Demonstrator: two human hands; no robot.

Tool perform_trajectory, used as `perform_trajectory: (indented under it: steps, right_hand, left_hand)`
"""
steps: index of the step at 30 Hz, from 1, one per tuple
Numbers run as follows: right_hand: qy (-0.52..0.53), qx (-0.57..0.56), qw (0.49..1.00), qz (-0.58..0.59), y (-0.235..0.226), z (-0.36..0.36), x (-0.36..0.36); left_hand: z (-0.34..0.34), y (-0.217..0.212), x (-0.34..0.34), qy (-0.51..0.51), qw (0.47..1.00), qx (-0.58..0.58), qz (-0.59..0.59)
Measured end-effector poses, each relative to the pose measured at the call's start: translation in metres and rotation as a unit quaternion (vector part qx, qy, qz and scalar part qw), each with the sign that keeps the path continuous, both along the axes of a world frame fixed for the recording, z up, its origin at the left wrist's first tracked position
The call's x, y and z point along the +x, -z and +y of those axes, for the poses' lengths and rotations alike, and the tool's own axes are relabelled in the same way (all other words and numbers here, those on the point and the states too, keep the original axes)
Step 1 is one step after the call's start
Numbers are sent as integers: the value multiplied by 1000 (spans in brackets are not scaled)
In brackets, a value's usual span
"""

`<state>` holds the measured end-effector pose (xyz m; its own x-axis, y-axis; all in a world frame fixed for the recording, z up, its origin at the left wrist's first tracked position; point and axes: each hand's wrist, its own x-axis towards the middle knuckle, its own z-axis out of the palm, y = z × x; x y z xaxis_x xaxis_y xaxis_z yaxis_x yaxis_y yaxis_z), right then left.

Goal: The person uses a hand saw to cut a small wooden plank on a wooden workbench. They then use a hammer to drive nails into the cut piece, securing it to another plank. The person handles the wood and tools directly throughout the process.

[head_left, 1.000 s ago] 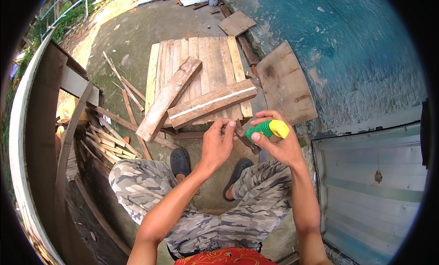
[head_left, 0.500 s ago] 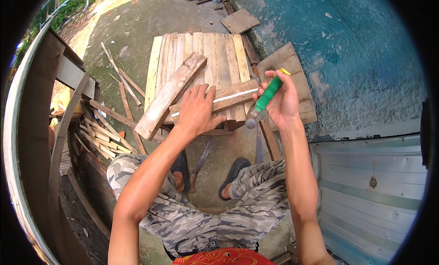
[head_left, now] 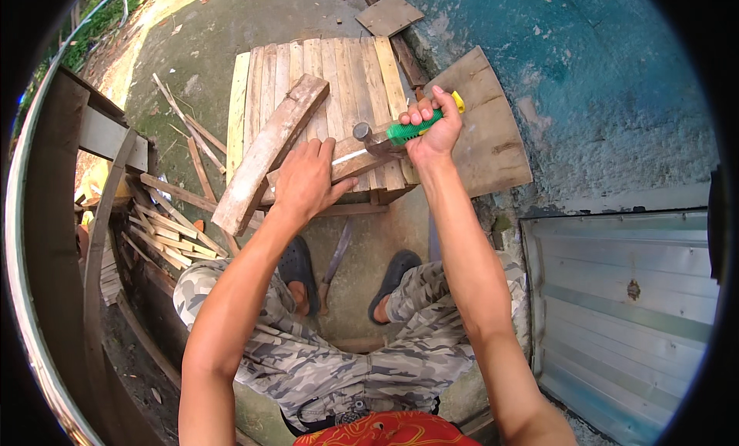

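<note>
The short, pale wooden plank [head_left: 362,159] lies across the near right corner of the slatted wooden pallet [head_left: 308,68], touching its top boards, so the pallet serves as a raised bench for it. My left hand [head_left: 306,180] lies flat on the plank's near end, fingers spread and pressed down; I judge this pins the piece so it cannot shift or bounce. My right hand [head_left: 433,126] is closed in a full fist around the green, yellow-capped handle of the steel-headed hammer [head_left: 392,132]. The grip sits far back on the handle, towards the yellow cap, which I take to give leverage. The metal head points left and sits just above or on the plank, close beside my left fingertips; I cannot tell whether it touches the wood.

A longer, weathered grey wooden beam [head_left: 269,149] lies diagonally over the pallet's left half, its near end overhanging the edge, just beside my left hand but not under it. A broad brown board [head_left: 489,130] leans against the flaking blue-green wall [head_left: 600,84] to the right of the pallet, within reach of my hammer arm. I sit low with knees apart in camouflage-patterned trousers [head_left: 346,361], my dark sandals [head_left: 296,265] planted just short of the pallet. A long dark-bladed knife [head_left: 335,257] lies on the concrete between my feet. Thin wooden offcuts [head_left: 173,230] are heaped to my left, well apart from the plank.
</note>
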<state>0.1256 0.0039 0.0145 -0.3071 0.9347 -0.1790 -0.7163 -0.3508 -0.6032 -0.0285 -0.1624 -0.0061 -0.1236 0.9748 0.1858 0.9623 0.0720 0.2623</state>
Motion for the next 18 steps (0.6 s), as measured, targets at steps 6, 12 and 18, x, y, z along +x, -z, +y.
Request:
perform_trajectory:
  steps: [6, 12, 18]
  right_hand:
    - [-23, 35, 998, 52, 8, -11, 3]
    - [-18, 61, 997, 43, 14, 3, -9]
    - [-84, 96, 992, 22, 15, 4, -4]
  left_hand:
    - [0, 1, 0, -16, 999, -27, -16]
    - [1, 3, -2, -38, 999, -23, -28]
    - [1, 1, -1, -59, 997, -47, -33]
